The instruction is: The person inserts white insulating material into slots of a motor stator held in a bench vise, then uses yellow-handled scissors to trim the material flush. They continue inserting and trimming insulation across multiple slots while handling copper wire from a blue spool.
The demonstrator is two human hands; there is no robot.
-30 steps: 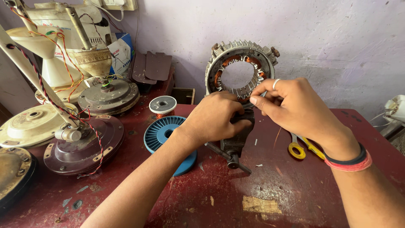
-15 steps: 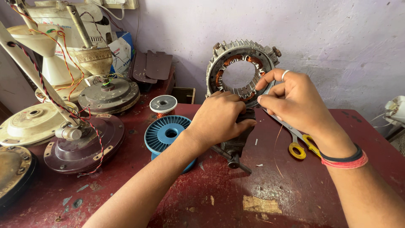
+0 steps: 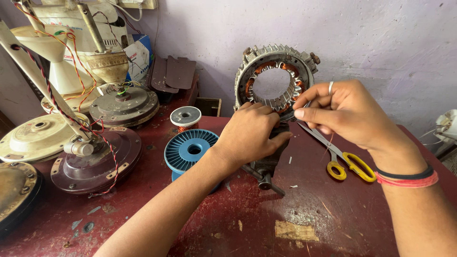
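A round metal motor stator with copper windings stands upright in a small bench vise at the middle of the dark red table. My left hand grips the stator's lower rim and the top of the vise. My right hand, with a ring and wristbands, is at the stator's right inner edge, thumb and forefinger pinched on something thin that I cannot make out. Yellow-handled scissors lie on the table under my right hand.
A blue empty spool and a small spool of copper wire sit left of the vise. Several ceiling fan housings and motor parts with red and black wires crowd the left side. A purple wall is behind.
My right hand has risen from the stator's bottom to its right inner edge, uncovering the scissors. My left hand keeps its grip.
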